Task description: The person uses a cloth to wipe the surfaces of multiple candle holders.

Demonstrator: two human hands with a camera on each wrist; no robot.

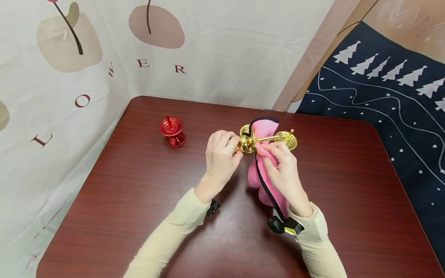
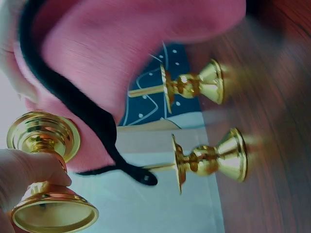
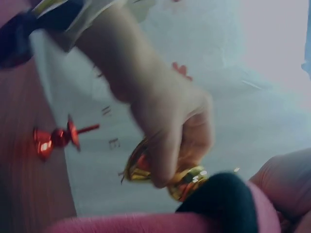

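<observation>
Cream sleeves (image 1: 174, 227) lie nearest, extending over the counter (image 1: 132, 185). The left hand (image 1: 221, 152) is curled round a gold candle holder (image 1: 247, 143), held sideways with its spike (image 1: 267, 139) toward the right; the right hand (image 1: 283, 164) pinches a pink cloth (image 1: 274, 185) where that spike starts. Beyond, a far gold candle holder (image 1: 245, 128) and a right-side gold candle holder (image 1: 293, 142) stand upright, while a red candle holder (image 1: 172, 132) stands well apart to the left. Snagging seems the likeliest mishap: the black edging (image 1: 263, 183) hangs in front of one standing spike in the left wrist view, whether touching I cannot tell, and a tug might topple that holder. Polished metal looks slippery, so a hard pull on the cloth could twist the held piece loose, or drive its point into the fabric
</observation>
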